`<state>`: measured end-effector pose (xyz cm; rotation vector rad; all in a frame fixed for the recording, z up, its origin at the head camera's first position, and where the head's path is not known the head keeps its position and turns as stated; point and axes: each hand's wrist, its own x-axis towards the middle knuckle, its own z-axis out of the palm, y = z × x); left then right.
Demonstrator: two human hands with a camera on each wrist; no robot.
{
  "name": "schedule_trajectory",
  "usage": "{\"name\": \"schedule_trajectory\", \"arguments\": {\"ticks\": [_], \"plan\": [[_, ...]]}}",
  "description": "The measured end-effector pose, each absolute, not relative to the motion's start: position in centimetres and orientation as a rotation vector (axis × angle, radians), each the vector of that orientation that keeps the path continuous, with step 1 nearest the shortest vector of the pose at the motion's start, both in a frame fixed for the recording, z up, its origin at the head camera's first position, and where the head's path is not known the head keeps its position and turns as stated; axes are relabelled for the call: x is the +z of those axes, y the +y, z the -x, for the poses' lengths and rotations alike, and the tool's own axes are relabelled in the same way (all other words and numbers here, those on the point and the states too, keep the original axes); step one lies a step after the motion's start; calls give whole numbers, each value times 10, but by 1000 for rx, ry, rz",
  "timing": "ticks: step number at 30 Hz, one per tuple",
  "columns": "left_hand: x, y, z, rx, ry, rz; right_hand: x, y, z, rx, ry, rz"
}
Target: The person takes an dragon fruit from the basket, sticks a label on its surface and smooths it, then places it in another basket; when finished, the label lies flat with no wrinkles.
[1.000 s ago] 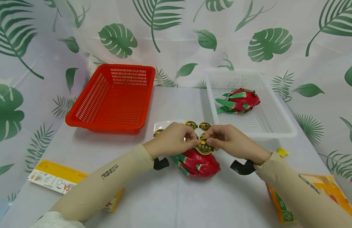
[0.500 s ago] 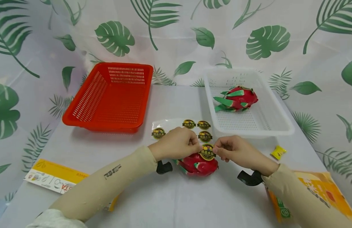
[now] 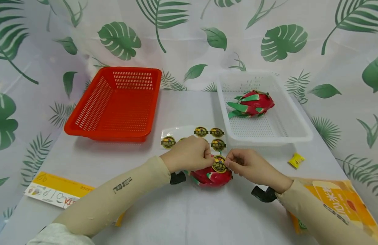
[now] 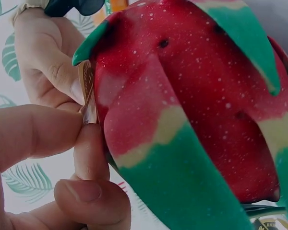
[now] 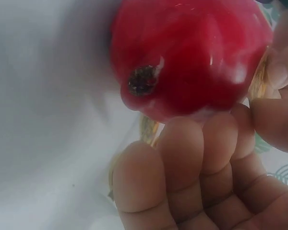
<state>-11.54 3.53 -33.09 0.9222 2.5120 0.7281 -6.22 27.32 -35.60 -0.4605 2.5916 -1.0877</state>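
Observation:
A round black-and-gold sticker [image 3: 219, 164] is stretched between my two hands, against the upper side of a red dragon fruit [image 3: 211, 177] with green-tipped scales. My left hand [image 3: 190, 153] pinches its left edge, partly covering the fruit. On the opposite edge, the right hand [image 3: 247, 166] pinches it between thumb and index finger. In the left wrist view the sticker [image 4: 89, 91] stands edge-on right at the fruit's skin [image 4: 182, 96]. The right wrist view has several fingertips [image 5: 182, 148] at the underside of the fruit [image 5: 192, 52], near its dark stem end.
Behind the hands lies a sheet of stickers [image 3: 217, 144]. A red basket [image 3: 113, 114] stands back left; a white basket [image 3: 268, 131] at back right holds another dragon fruit [image 3: 253, 103]. A yellow-white box [image 3: 60, 190], an orange packet [image 3: 335, 200] and a small yellow wrapper [image 3: 296, 160] lie nearer.
Both hands have brought the sticker down from the sheet toward me, onto the near dragon fruit's upper side. The right hand has shifted a little outward, uncovering more of the sticker.

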Motion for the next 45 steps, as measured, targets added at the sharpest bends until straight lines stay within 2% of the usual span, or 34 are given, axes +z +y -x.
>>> {"name": "schedule_trajectory", "arguments": {"ticks": [19,31,45], "plan": [[-328,37,123,712,2468,-880,-355,269,64,-1107,2559,444],[-335,39,124,724,2483,-908,-364,255,70,-1096,2607,311],[-335,36,124,734,2425,-875,-367,274,53,-1188,2567,479]]}}
